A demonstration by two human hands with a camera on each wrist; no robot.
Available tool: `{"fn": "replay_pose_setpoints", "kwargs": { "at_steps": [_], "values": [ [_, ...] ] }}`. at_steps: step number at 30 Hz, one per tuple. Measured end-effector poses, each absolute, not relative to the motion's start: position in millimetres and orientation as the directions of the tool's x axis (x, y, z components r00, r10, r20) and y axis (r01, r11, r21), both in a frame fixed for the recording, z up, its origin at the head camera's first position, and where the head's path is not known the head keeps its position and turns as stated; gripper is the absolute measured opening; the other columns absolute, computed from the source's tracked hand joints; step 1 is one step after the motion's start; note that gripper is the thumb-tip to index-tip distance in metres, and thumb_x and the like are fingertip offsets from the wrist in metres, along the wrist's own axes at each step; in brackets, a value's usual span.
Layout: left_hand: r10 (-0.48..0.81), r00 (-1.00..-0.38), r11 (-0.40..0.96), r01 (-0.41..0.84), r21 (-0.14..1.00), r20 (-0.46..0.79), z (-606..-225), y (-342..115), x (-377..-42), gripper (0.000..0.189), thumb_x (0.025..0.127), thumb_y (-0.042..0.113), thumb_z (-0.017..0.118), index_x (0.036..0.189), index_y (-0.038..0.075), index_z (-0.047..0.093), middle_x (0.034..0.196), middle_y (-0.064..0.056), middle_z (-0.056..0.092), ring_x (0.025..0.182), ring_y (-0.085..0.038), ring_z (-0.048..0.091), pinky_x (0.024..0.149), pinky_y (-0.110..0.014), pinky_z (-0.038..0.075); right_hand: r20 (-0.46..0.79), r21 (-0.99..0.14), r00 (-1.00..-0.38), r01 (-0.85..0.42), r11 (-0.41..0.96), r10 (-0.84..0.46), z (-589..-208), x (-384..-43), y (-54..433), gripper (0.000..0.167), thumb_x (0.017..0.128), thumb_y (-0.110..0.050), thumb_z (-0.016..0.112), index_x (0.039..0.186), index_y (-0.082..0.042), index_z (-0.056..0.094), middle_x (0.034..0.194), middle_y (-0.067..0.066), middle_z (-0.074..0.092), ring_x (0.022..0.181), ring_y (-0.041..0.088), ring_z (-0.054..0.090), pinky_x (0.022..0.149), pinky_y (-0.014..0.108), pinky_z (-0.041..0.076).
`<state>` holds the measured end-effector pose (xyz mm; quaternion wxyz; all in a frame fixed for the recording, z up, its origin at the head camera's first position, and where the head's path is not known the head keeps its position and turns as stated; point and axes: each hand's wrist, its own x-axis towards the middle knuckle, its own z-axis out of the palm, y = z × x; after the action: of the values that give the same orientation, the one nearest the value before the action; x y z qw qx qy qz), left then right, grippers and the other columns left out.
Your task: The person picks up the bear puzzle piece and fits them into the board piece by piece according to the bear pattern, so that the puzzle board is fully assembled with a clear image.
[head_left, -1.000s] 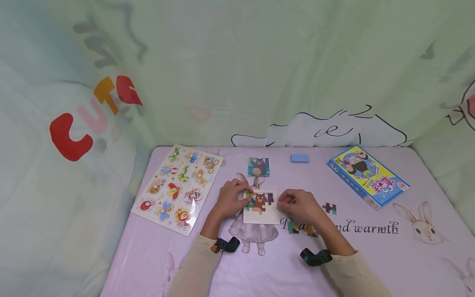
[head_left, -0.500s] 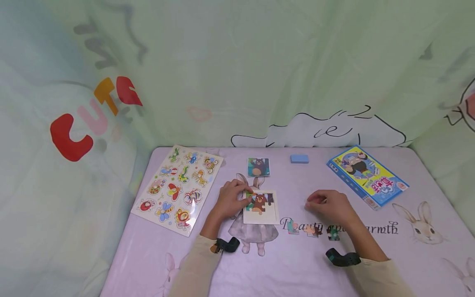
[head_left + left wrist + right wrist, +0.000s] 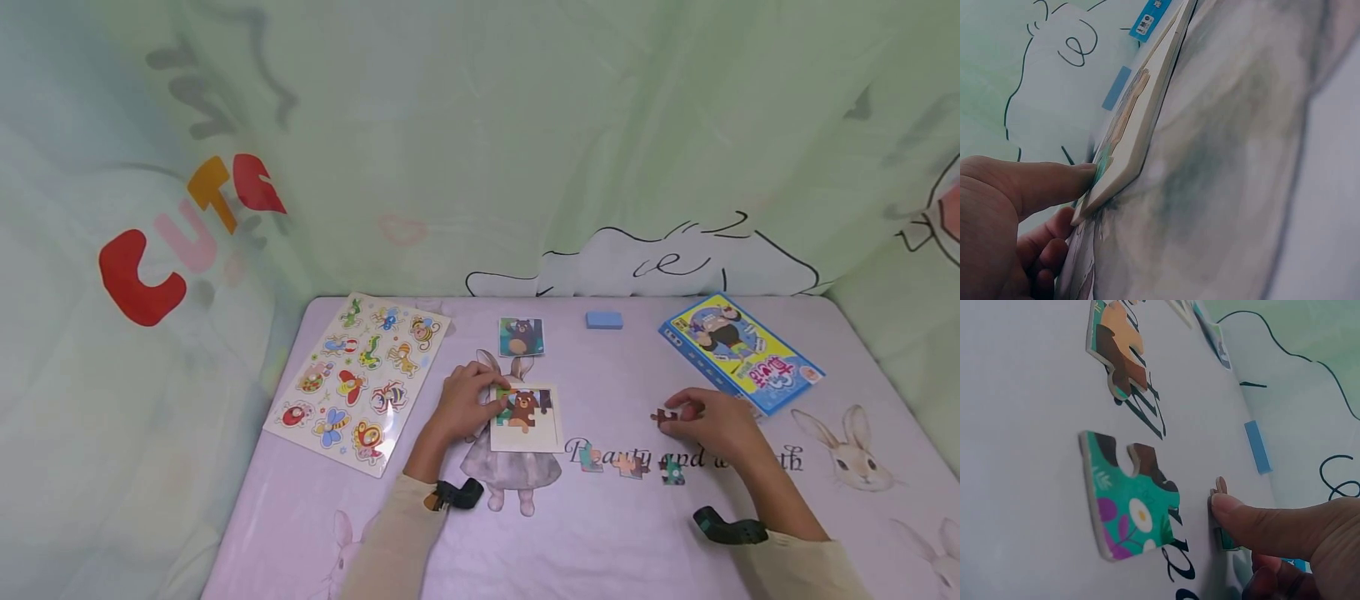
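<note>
My left hand (image 3: pixel 468 404) holds the left edge of a cream puzzle board (image 3: pixel 525 440), its thumb (image 3: pixel 1054 190) lying on the board's corner in the left wrist view. Several fitted pieces in the board form part of a brown bear picture. Off to the right, my right hand (image 3: pixel 716 421) pinches a dark brown puzzle piece (image 3: pixel 663 417), partly hidden by the thumb (image 3: pixel 1257 522) in the right wrist view. Three loose pieces lie on the cloth: a teal one (image 3: pixel 591 457), an orange-brown one (image 3: pixel 632 465) and a green flowered one (image 3: pixel 1132 509).
A bear picture card (image 3: pixel 521 337) and a blue block (image 3: pixel 603 320) lie behind the board. On the left is a sheet of insect pictures (image 3: pixel 360 383). A blue and yellow box (image 3: pixel 742 350) stands beyond my right hand. Curtains (image 3: pixel 480 150) close off the table's back.
My right hand has moved right, away from the board, and now pinches the dark brown piece there. The loose pieces it covered now show. My left hand has stayed at the board.
</note>
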<state>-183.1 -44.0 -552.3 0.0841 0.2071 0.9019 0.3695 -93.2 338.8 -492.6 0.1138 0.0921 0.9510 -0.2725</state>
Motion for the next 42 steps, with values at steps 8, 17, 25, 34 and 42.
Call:
{"fn": "replay_pose_setpoints", "kwargs": {
  "at_steps": [8, 17, 25, 34, 42],
  "values": [
    [0.432, -0.902, 0.635, 0.308, 0.708, 0.004, -549, -44, -182, 0.02, 0.093, 0.03, 0.073, 0.112, 0.024, 0.075, 0.123, -0.002, 0.06, 0.114, -0.023, 0.05, 0.105, -0.048, 0.037, -0.273, -0.51, -0.957, 0.233, 0.828, 0.102, -495, -93, 340, 0.035, 0.085, -0.027, 0.082, 0.11, -0.004, 0.073, 0.088, 0.007, 0.062, 0.088, 0.027, 0.053, 0.065, 0.033, 0.04],
    [0.434, -0.901, 0.63, 0.309, 0.712, 0.007, -548, -44, -182, 0.021, 0.092, 0.031, 0.073, 0.111, 0.024, 0.075, 0.122, -0.001, 0.061, 0.114, -0.023, 0.05, 0.105, -0.048, 0.037, -0.251, -0.513, -0.965, 0.198, 0.836, 0.074, -497, -94, 339, 0.029, 0.085, -0.024, 0.082, 0.106, -0.007, 0.072, 0.095, 0.011, 0.065, 0.091, 0.029, 0.052, 0.069, 0.038, 0.037],
    [0.429, -0.903, 0.634, 0.3, 0.713, -0.002, -549, -46, -182, 0.022, 0.092, 0.031, 0.073, 0.113, 0.024, 0.075, 0.126, -0.002, 0.061, 0.116, -0.024, 0.05, 0.106, -0.049, 0.036, -0.209, -0.561, -0.977, 0.16, 0.812, 0.048, -496, -94, 329, 0.019, 0.092, -0.019, 0.074, 0.108, -0.009, 0.069, 0.096, 0.01, 0.072, 0.089, 0.026, 0.061, 0.071, 0.031, 0.045],
    [0.429, -0.903, 0.636, 0.293, 0.714, -0.011, -547, -44, -181, 0.021, 0.092, 0.031, 0.073, 0.111, 0.024, 0.075, 0.121, -0.002, 0.06, 0.114, -0.023, 0.049, 0.104, -0.047, 0.037, -0.24, -0.635, -0.971, 0.148, 0.758, -0.012, -490, -102, 304, 0.023, 0.098, -0.018, 0.068, 0.119, -0.009, 0.07, 0.105, 0.009, 0.073, 0.093, 0.022, 0.063, 0.075, 0.024, 0.052],
    [0.429, -0.903, 0.637, 0.295, 0.712, -0.009, -546, -43, -181, 0.021, 0.092, 0.031, 0.073, 0.111, 0.023, 0.075, 0.12, -0.002, 0.06, 0.113, -0.024, 0.049, 0.104, -0.047, 0.037, -0.255, -0.696, -0.964, 0.13, 0.706, -0.074, -488, -110, 274, 0.023, 0.096, -0.014, 0.069, 0.118, -0.008, 0.07, 0.108, 0.011, 0.072, 0.099, 0.025, 0.066, 0.087, 0.039, 0.056]
  ]
}}
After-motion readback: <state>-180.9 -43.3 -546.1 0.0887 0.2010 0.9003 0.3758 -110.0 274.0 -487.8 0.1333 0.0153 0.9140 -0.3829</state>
